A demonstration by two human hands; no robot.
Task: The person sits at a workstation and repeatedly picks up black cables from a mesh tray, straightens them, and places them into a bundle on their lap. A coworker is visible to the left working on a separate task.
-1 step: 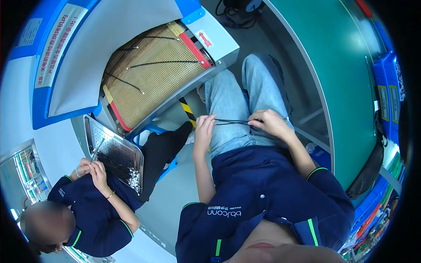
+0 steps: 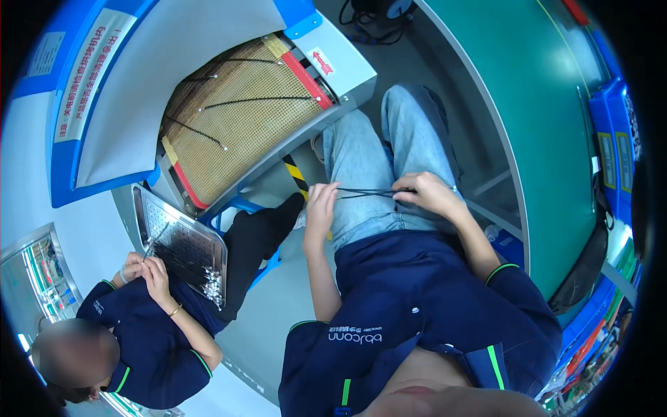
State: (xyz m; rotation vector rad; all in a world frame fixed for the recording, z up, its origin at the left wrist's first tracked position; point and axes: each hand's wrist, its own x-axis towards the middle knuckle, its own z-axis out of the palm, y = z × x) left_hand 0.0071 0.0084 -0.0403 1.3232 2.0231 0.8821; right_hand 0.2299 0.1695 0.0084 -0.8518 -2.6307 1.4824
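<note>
A few thin black cables [image 2: 365,192] stretch side by side between my two hands, above my jeans-covered thighs. My left hand [image 2: 321,207] is closed at their left end, fingertips pinched together. At the other end my right hand [image 2: 429,193] grips the cables between thumb and fingers. One cable's end seems to hang slightly apart below the rest near my left hand. The exact number of cables and their tips inside my fingers cannot be made out.
Ahead to the left, a mesh conveyor belt [image 2: 243,128] carries several black cables under a blue and white hood [image 2: 132,90]. A co-worker [image 2: 160,333] sits at left, hands on a cable over a perforated metal tray [image 2: 184,233]. A green table [image 2: 542,139] curves along my right.
</note>
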